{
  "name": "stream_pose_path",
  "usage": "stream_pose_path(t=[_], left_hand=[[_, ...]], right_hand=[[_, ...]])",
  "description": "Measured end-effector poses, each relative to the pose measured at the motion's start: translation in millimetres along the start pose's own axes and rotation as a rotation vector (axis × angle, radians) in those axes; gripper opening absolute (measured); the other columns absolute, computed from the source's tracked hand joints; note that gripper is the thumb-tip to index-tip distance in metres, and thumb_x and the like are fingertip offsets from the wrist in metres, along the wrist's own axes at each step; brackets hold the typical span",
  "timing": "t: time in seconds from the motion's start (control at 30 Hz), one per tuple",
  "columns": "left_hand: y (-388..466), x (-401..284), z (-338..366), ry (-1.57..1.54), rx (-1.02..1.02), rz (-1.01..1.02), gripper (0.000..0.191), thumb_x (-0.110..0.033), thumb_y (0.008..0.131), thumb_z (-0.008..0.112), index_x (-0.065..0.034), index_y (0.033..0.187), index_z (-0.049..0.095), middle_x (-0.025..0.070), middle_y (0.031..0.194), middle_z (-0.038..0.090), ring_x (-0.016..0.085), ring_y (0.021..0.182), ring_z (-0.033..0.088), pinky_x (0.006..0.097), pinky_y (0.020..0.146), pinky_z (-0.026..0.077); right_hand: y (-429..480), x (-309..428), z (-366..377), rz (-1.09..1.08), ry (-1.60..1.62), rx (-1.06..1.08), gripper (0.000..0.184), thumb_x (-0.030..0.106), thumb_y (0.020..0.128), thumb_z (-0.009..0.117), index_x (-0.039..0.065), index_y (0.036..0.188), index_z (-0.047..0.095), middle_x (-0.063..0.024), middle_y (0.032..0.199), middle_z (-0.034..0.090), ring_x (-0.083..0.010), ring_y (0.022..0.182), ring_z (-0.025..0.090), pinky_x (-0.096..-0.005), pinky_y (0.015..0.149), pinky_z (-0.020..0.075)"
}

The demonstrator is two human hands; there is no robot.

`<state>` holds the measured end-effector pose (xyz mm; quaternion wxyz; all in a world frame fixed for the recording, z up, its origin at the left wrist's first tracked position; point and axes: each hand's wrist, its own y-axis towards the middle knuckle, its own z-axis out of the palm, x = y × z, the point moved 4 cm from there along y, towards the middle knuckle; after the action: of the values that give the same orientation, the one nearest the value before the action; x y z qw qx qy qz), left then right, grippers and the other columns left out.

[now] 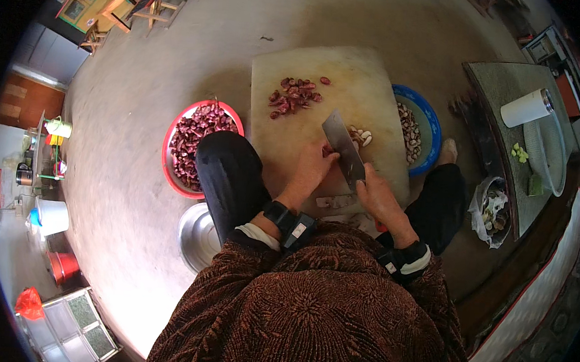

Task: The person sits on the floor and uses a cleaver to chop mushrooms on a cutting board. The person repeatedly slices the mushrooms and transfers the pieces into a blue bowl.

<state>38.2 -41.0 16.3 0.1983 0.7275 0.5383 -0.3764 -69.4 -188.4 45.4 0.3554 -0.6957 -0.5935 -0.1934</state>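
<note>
My right hand (380,192) grips the handle of a cleaver (344,145), its broad blade angled up and to the left over a pale cutting board (292,146). Against the left side of the blade, my left hand (313,165) holds a small reddish-purple tuber (327,150) with its fingertips. Cut pieces with white flesh (361,135) lie right of the blade. Farther up the board is a loose pile of whole tubers (295,96), with a single tuber (325,80) apart from it.
A red-rimmed basin (166,159) full of tubers stands left of the board; a metal basin (194,240) sits below it. A blue-rimmed basin (435,125) of cut pieces is at the right. Farther right, a low table (494,94) bears a white bottle (526,109), near a plastic bag (478,212).
</note>
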Motion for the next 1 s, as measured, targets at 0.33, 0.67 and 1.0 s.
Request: stream_pose_path(t=[0.33,0.67,1.0], left_hand=[[-7.2,31.3,11.6,-0.226,-0.015,-0.018,0.024,-0.015,0.072,0.076,0.0010,0.088,0.067,0.0153,0.077,0.066,0.023,0.068,0.064,0.0335,0.062,0.050],[-3.3,40.7,15.0,-0.096,-0.074,-0.052,0.024,-0.020,0.070,0.078,-0.0001,0.082,0.070,0.0148,0.069,0.066,0.021,0.060,0.064,0.0336,0.056,0.050],[-4.9,34.1,8.8,-0.064,-0.048,-0.050,0.025,-0.021,0.070,0.079,-0.0012,0.083,0.071,0.0136,0.071,0.067,0.021,0.062,0.065,0.0350,0.057,0.050]], right_hand=[[-6.7,4.7,10.7,-0.210,-0.175,-0.135,0.044,0.013,0.088,0.051,-0.008,0.125,0.037,-0.0300,0.080,0.058,-0.0473,0.074,0.057,-0.0537,0.063,0.0439],[-32.2,27.7,-5.2,-0.117,-0.220,-0.002,0.034,0.009,0.088,0.049,-0.009,0.115,0.039,-0.0297,0.075,0.057,-0.0465,0.071,0.058,-0.0539,0.061,0.0435],[-29.9,27.1,-4.9,-0.078,-0.282,0.084,0.040,0.010,0.091,0.048,-0.007,0.124,0.034,-0.0302,0.086,0.055,-0.0468,0.076,0.053,-0.0540,0.064,0.0395]])
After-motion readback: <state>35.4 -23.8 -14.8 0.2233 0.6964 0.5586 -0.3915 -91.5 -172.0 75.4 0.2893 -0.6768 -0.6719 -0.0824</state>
